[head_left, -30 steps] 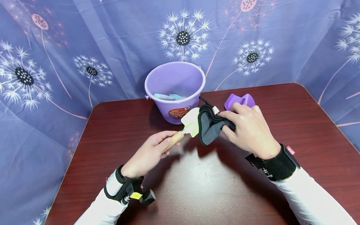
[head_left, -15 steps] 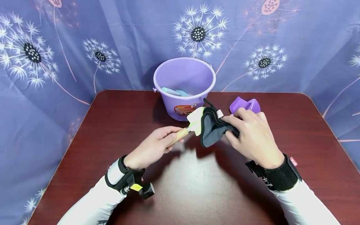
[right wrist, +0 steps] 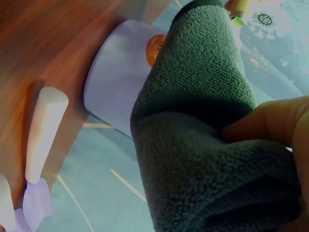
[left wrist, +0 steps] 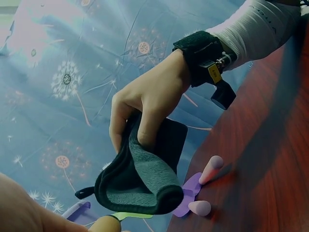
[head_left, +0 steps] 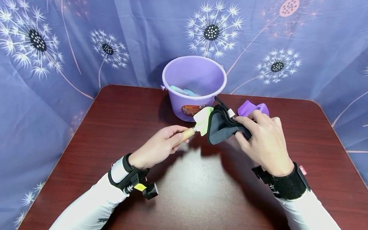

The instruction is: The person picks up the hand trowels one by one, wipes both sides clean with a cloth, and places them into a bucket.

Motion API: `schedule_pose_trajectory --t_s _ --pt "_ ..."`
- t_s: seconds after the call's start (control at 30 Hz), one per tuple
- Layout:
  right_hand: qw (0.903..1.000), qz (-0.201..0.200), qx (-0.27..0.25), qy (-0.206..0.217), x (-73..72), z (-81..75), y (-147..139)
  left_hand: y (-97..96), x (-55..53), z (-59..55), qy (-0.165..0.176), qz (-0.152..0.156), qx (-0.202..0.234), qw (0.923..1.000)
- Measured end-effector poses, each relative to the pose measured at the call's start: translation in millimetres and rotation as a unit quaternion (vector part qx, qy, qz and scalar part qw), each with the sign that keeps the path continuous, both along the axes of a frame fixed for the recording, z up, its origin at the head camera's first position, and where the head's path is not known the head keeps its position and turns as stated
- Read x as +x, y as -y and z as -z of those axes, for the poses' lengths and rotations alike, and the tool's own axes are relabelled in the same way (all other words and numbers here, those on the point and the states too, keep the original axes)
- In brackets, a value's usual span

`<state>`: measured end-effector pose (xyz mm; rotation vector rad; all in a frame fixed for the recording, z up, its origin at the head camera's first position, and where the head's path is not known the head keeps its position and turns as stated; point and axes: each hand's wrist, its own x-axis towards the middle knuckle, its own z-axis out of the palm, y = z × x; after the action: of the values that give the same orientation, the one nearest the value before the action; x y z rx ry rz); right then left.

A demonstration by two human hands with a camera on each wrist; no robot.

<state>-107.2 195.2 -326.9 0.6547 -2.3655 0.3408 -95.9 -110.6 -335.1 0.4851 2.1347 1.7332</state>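
In the head view my left hand grips the wooden handle of a small hand trowel, its light green blade tilted up and to the right. My right hand pinches a folded dark grey cloth with black edging, a white tag and a hanging loop. The cloth's left edge lies against the blade and hides part of it. Seen from the left wrist, the cloth hangs from the right hand's fingers above the trowel. Fleecy cloth fills much of the right wrist view, with the thumb pressed into a fold.
A purple bucket stands at the back of the table, with a light blue tool inside. Right of it lie purple tools, whose pale handles show in the left wrist view. A patterned curtain hangs behind.
The head view has shifted, so the bucket and cloth appear farther right. Both hands keep their hold, and the cloth's front fold looks flatter against the trowel blade.
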Motion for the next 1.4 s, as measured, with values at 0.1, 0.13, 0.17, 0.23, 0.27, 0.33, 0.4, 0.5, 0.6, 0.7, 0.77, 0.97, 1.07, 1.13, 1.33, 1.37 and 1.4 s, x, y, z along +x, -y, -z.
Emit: schedule_pose_trajectory --t_s 0.1,0.13,0.17,0.23,0.27,0.33,0.4,0.5,0.6,0.7,0.77,0.97,1.07,1.13,1.33,1.37,1.4 --pt "0.9998 -0.008 0.006 0.017 -0.6 0.8 1.0 0.2 0.1 -0.2 -0.005 0.003 -0.002 1.0000" --pt "0.9996 -0.012 0.011 0.023 -0.9 1.3 1.7 0.2 0.2 -0.2 -0.004 0.003 -0.001 1.0000" --pt "0.9994 -0.016 0.015 0.029 -0.9 1.8 2.4 0.4 0.1 0.0 -0.004 0.003 -0.001 1.0000" --pt "0.9986 -0.027 0.024 0.038 -0.8 2.8 4.4 0.4 -0.1 0.2 -0.001 0.004 0.000 1.0000" --pt "0.9982 -0.034 0.029 0.041 -0.5 3.1 5.5 0.4 -0.4 0.8 0.000 0.004 0.001 1.0000" --pt "0.9971 -0.049 0.034 0.047 0.5 3.3 7.6 0.3 -1.0 1.6 0.003 0.004 0.004 1.0000" --pt "0.9960 -0.065 0.036 0.050 1.7 3.1 9.4 0.1 -1.5 2.1 0.006 0.003 0.006 1.0000" --pt "0.9942 -0.087 0.038 0.052 3.0 2.9 10.9 -0.1 -1.9 2.3 0.008 0.004 0.008 0.9999" --pt "0.9924 -0.101 0.048 0.053 3.8 3.0 11.5 0.0 -1.9 1.8 0.007 0.004 0.005 1.0000" --pt "0.9909 -0.108 0.061 0.054 4.1 3.0 11.5 0.2 -1.7 1.0 0.006 0.004 0.006 1.0000" --pt "0.9899 -0.109 0.071 0.056 4.1 2.7 11.4 0.4 -1.6 0.2 0.011 0.004 0.011 0.9999" --pt "0.9874 -0.117 0.091 0.054 2.8 2.3 10.1 1.2 -1.7 -1.0 0.024 0.001 0.021 0.9995" --pt "0.9857 -0.128 0.098 0.049 1.9 1.8 9.5 1.4 -2.4 -1.1 0.023 0.001 0.021 0.9995" --pt "0.9847 -0.136 0.099 0.045 1.2 1.5 8.8 1.7 -2.8 -1.4 0.023 0.000 0.022 0.9995" --pt "0.9828 -0.153 0.098 0.033 -1.4 0.0 6.4 3.0 -2.4 -2.3 0.030 -0.001 0.026 0.9992" --pt "0.9826 -0.153 0.101 0.033 -1.9 -0.3 6.0 3.4 -2.2 -2.2 0.031 -0.002 0.026 0.9992" --pt "0.9823 -0.152 0.104 0.034 -2.3 -0.5 5.3 3.6 -2.1 -2.1 0.031 -0.001 0.026 0.9992"
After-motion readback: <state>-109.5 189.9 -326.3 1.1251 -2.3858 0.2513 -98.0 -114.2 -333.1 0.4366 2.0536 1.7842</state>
